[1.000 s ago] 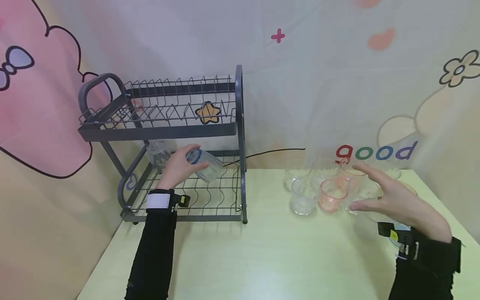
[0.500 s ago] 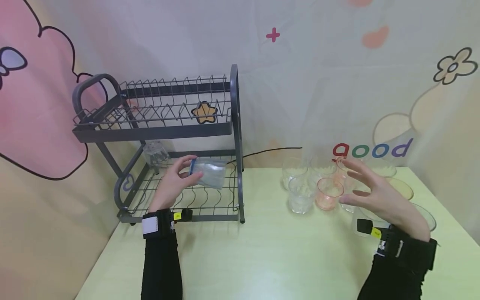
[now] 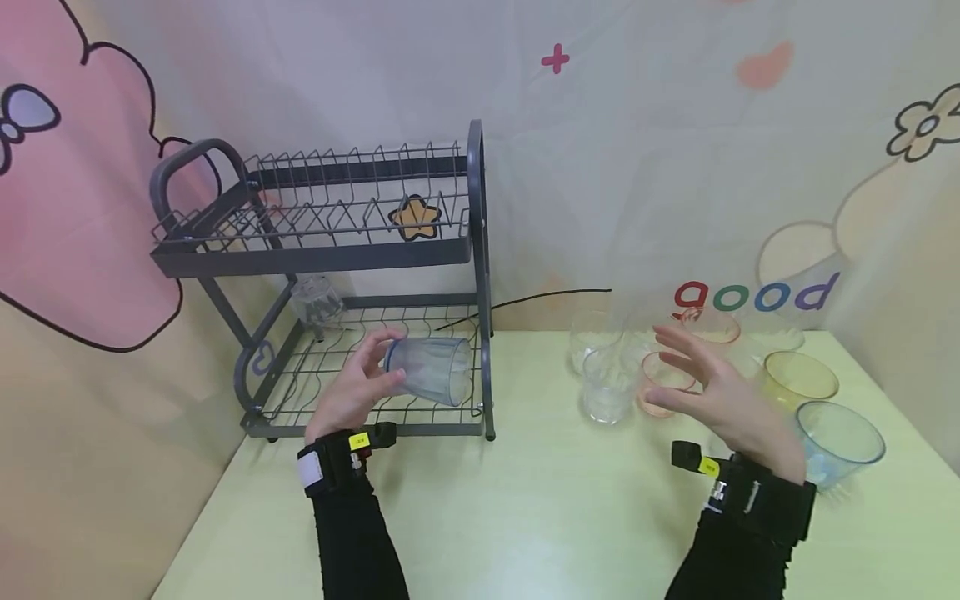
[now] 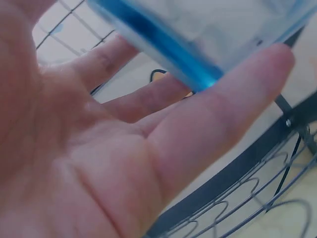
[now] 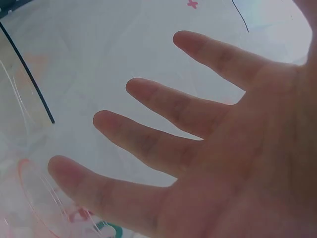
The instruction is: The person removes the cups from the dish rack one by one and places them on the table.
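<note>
A clear bluish drinking glass (image 3: 431, 368) lies sideways in my left hand (image 3: 352, 390), in front of the lower tier of the dark dish rack (image 3: 311, 262). Thumb and fingers pinch it near its thick blue base (image 4: 163, 44), and its mouth points right. My right hand (image 3: 723, 400) hovers above the table at the right, spread and holding nothing; its separated fingers (image 5: 143, 141) show in the right wrist view. Nearest to it are a pink glass (image 3: 662, 383) and a clear glass (image 3: 606, 387), partly behind the fingers. Another clear glass (image 3: 317, 302) rests upside down at the rack's lower left.
Several glasses are grouped on the table's right side. A yellow bowl (image 3: 798, 377) and a blue bowl (image 3: 838, 442) stand right of my right hand. A black cable (image 3: 551, 294) runs along the wall behind the rack. The pale table (image 3: 525, 517) extends in front.
My left hand has turned the glass level and drawn it down, toward me. My right hand has moved left across the glasses, uncovering the yellow and blue bowls.
</note>
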